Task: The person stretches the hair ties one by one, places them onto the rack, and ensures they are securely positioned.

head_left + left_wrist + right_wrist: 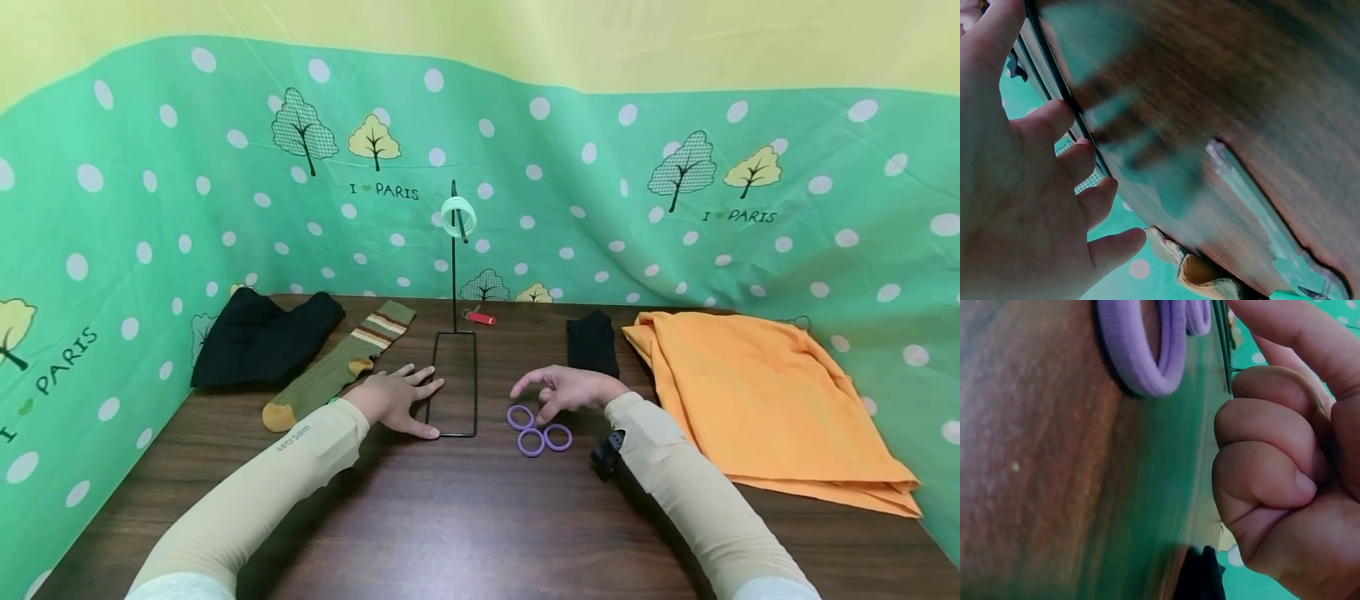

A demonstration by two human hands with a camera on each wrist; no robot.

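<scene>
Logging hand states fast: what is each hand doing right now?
Left hand: open, fingers flat on the wire stand base.
Right hand: fingers loosely curled, holding nothing, just above the purple rings.

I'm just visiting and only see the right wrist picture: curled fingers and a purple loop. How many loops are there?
Observer: Three purple rings lie together on the table, just under the right hand.
Visitor: And the other hand?
Observer: The left hand rests flat by the base of a black wire stand.
Visitor: Anything on that stand?
Observer: A pale ring hangs near its top.
</scene>
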